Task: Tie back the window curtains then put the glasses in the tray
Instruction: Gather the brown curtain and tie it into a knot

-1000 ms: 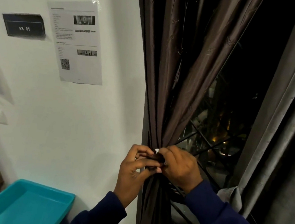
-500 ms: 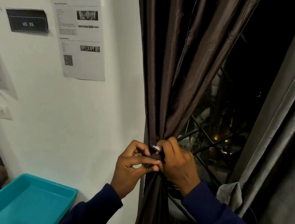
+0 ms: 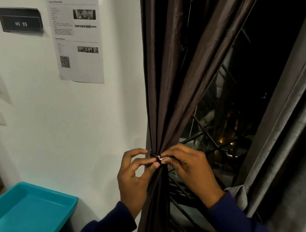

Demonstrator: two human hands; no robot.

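You are gathering the brown curtain [image 3: 172,91] into a tight bunch beside the white wall [image 3: 82,127]. Your left hand [image 3: 134,178] is pinching the dark tie-back [image 3: 155,156] between thumb and forefinger at the gathered point. Your right hand [image 3: 190,169] is pinching the same tie-back from the right, fingertips meeting the left hand's. The grey curtain [image 3: 289,116] is hanging loose at the far right. The teal tray [image 3: 22,213] is sitting low at the near left; glasses are not showing.
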